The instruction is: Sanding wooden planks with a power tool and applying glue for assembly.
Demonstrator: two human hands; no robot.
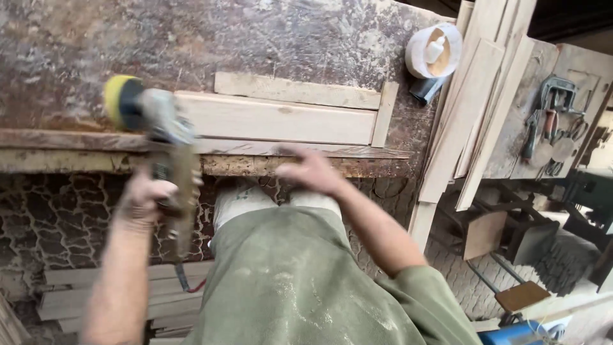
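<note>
Left hand [145, 203] clamped round the handle of a power sander [153, 121]; tool raised, yellow pad end [119, 99] up and left, off the wood; cord hangs down from the handle near the body; motion blur on tool and both hands.

Right hand [311, 171] hovers at the near edge of the workbench [76, 51], fingers spread apart, holding nothing; cannot tell if the fingertips touch the edge.

Work: wide pale board [281, 120] flat on the bench, boxed by 1 narrower strip [297, 91] on its far side and 1 short strip [385, 114] at its right end; both look like stops. Board lies just beyond the right hand and right of the sander pad; neither hand is on it.

Progress, as a judgement: board face reads clean and light against the dark bench, so some smoothing looks done; how much is left cannot be told from this view; pad is not in contact now.

Right of bench: leaning planks [469, 108], white tub [434, 50]; stacked boards [83, 300] on the floor near left.
</note>
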